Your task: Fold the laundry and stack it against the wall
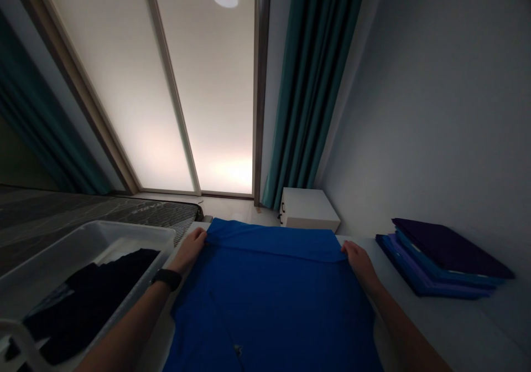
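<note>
A blue garment [282, 300] lies spread over the white table in front of me, with its far end folded over in a band. My left hand [196, 243] pinches the garment's far left edge; a dark band circles that wrist. At the far right edge, my right hand [353, 252] grips the cloth between thumb and fingers. The cloth between the hands looks fairly straight. A small light mark and a thin dark line show on the garment's lower middle. Its near end runs out of view.
On the left stands a translucent plastic bin [166, 244] holding dark clothes [95, 289]. A stack of folded purple and blue cloths [448, 256] sits on the table [435, 327] at right. Beyond are a white cabinet [309, 206], teal curtains [315, 84] and frosted sliding doors [211, 112].
</note>
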Tool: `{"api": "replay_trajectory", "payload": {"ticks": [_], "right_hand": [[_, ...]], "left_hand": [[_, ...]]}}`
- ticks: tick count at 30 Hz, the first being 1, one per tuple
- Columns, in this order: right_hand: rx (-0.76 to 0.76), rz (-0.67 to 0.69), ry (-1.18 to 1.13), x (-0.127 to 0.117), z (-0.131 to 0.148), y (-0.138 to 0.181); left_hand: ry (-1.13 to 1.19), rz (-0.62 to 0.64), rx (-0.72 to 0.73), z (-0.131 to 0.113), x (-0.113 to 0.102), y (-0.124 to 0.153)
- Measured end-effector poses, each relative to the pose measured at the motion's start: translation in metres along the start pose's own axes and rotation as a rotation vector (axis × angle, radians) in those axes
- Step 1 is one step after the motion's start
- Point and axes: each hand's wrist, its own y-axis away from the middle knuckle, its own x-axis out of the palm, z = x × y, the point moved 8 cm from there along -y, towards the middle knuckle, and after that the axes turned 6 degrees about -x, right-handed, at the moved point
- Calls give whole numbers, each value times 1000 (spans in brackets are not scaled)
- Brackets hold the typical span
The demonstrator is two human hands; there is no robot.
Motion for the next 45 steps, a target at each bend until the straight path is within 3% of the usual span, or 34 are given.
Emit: {"api": "replay_trajectory", "payload": {"ticks": [5,12,18,24,33,37,45], "right_hand": [[-39,31,142,11,17,-2],[-15,-3,-96,-11,26,4],[45,49,-315,0,26,10],[14,12,-590,19,43,-29],[6,-10,-565,28,64,-90],[28,-19,-568,33,57,-94],[25,-3,-412,44,28,-86]], "left_hand": [[-139,-57,26,-10,0,-7],[167,-13,18,-13,-12,2],[167,234,-75,-6,8,11],[505,292,-112,-33,18,-19],[584,203,-35,-78,19,-64],[521,221,-38,-73,29,-71],[411,127,-67,-39,37,-80]]}}
